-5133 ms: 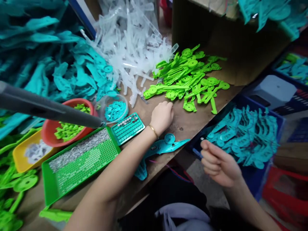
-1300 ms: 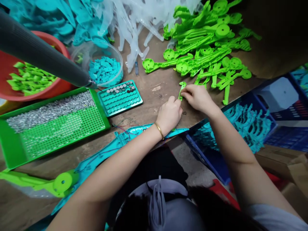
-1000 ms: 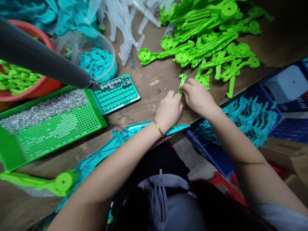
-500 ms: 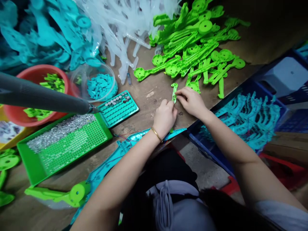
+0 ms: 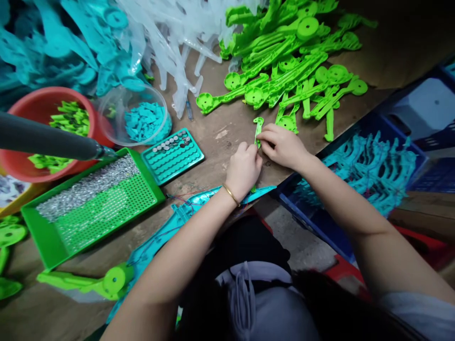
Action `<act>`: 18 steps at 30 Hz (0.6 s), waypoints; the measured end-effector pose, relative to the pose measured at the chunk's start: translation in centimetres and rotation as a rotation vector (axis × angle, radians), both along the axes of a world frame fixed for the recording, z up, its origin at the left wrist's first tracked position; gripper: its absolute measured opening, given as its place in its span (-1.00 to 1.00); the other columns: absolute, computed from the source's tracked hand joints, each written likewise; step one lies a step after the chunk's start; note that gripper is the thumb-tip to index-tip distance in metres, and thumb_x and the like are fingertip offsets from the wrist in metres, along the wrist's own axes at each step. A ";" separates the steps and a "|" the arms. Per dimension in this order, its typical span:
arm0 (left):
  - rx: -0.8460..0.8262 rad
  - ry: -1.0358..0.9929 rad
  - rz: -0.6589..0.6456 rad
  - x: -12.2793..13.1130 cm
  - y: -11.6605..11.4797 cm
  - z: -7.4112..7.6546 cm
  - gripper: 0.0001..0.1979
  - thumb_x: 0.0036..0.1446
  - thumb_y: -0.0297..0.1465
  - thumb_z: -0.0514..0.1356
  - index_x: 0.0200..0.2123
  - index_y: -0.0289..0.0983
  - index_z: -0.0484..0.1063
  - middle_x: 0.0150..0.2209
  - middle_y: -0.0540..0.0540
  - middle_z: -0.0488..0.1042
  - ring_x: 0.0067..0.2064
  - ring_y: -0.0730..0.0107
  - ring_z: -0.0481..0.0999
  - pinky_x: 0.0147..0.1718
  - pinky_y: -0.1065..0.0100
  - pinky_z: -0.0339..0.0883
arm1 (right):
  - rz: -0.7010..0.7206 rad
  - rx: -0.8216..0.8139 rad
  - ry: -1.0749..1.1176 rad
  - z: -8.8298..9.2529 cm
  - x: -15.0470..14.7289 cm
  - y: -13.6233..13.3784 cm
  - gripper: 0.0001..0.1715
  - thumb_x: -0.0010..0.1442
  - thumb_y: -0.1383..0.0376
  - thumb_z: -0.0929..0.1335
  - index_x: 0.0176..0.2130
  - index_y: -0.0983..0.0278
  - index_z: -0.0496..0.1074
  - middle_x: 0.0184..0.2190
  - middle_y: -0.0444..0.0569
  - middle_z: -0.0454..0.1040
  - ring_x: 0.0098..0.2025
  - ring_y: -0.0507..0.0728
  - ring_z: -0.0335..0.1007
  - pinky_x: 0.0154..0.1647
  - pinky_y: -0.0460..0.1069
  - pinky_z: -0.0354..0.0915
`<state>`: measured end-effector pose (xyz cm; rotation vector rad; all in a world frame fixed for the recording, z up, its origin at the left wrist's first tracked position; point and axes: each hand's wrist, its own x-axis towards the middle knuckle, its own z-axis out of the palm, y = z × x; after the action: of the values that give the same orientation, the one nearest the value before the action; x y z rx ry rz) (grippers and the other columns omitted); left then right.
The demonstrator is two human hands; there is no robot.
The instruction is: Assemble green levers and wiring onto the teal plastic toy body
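A slim bright green plastic part (image 5: 259, 124) lies near the table's front edge, its hooked far end showing beyond my fingers. My left hand (image 5: 244, 166), with a gold bangle at the wrist, is closed round its near portion. From the right, the thumb and fingertips of my right hand (image 5: 283, 146) pinch the same part along its middle. Whether something small is also between the right fingertips is hidden. Under my left wrist runs a long turquoise plastic shell (image 5: 167, 227) with thin red and dark wires.
Green arm-like parts (image 5: 277, 76) are heaped beyond my hands, beside translucent white pieces (image 5: 177, 42). At left are a screw-filled green tray (image 5: 33, 237), a teal ridged tray (image 5: 167, 168), a clear tub (image 5: 106, 113), a red bowl (image 5: 14, 166) and an overhanging grey tool (image 5: 46, 137). A blue crate (image 5: 305, 213) stands at right.
The view has shifted slightly, and the grey tool's tip now appears further left, over the screw tray. Both hands keep hold of the green part with hardly any movement.
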<state>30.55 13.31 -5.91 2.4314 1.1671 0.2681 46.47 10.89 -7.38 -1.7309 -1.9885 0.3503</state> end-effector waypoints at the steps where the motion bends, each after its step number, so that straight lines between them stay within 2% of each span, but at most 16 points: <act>1: 0.000 0.000 -0.002 0.0 0.0 0.0 -0.80 0.22 -0.48 0.00 -0.27 -0.31 0.43 -0.25 -0.17 0.41 -0.18 0.25 0.45 -0.14 0.28 0.33 | 0.044 -0.021 -0.036 0.1 0.3 0.1 -0.68 0.23 0.34 0.19 -0.15 0.25 0.49 -0.10 0.07 0.44 -0.06 0.20 0.33 -0.08 0.06 0.23; 5: 0.016 0.013 -0.005 0.2 0.1 0.2 -0.79 0.21 -0.49 0.00 -0.25 -0.31 0.44 -0.24 -0.17 0.42 -0.16 0.24 0.46 -0.13 0.28 0.33 | 0.197 -0.045 -0.097 0.5 1.5 0.7 -0.66 0.19 0.37 0.22 -0.13 0.23 0.50 -0.12 0.06 0.45 -0.05 0.22 0.31 -0.05 0.10 0.21; 7: 0.008 0.032 -0.005 0.0 0.1 0.6 -0.78 0.22 -0.49 0.00 -0.24 -0.32 0.45 -0.22 -0.18 0.43 -0.15 0.24 0.46 -0.13 0.28 0.33 | 0.218 -0.028 -0.071 0.5 1.8 0.9 -0.66 0.18 0.38 0.22 -0.15 0.26 0.51 -0.14 0.07 0.47 -0.06 0.21 0.33 -0.04 0.11 0.23; 10: -0.060 0.021 -0.043 -0.7 0.2 1.4 -0.78 0.23 -0.46 0.04 -0.15 -0.32 0.46 -0.20 -0.18 0.45 -0.15 0.24 0.47 -0.12 0.27 0.34 | 0.160 0.002 0.001 0.5 1.7 1.1 -0.68 0.18 0.37 0.23 -0.16 0.29 0.52 -0.20 0.06 0.48 -0.09 0.19 0.37 -0.04 0.11 0.27; 13: -0.197 -0.114 -0.035 -1.8 0.1 1.8 -0.67 0.14 -0.49 0.15 0.01 -0.31 0.39 -0.25 -0.11 0.51 -0.21 0.31 0.49 -0.16 0.31 0.35 | 0.094 0.001 0.025 0.7 1.1 0.6 -0.68 0.20 0.35 0.23 -0.14 0.32 0.51 -0.19 0.10 0.48 -0.08 0.21 0.37 -0.03 0.12 0.28; 15: -0.262 -0.201 0.038 -2.5 0.0 1.8 -0.68 0.12 -0.50 0.16 -0.02 -0.29 0.41 -0.28 -0.07 0.54 -0.27 0.36 0.50 -0.20 0.34 0.36 | 0.045 0.015 0.045 0.9 0.4 -0.1 -0.67 0.21 0.35 0.23 -0.10 0.35 0.49 -0.16 0.13 0.47 -0.06 0.21 0.36 -0.01 0.11 0.27; 18: -0.264 -0.257 0.101 -3.1 -0.3 1.6 -0.81 0.15 -0.48 0.15 -0.17 -0.29 0.48 -0.26 -0.10 0.57 -0.25 0.35 0.52 -0.20 0.34 0.37 | -0.030 0.061 0.136 1.2 -1.0 -1.6 -0.71 0.22 0.34 0.24 -0.10 0.32 0.46 -0.19 0.09 0.47 -0.09 0.18 0.36 -0.04 0.07 0.27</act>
<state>27.49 13.00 -4.33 2.0454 1.1326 0.4160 45.48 9.29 -6.15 -1.6521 -1.8556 0.3826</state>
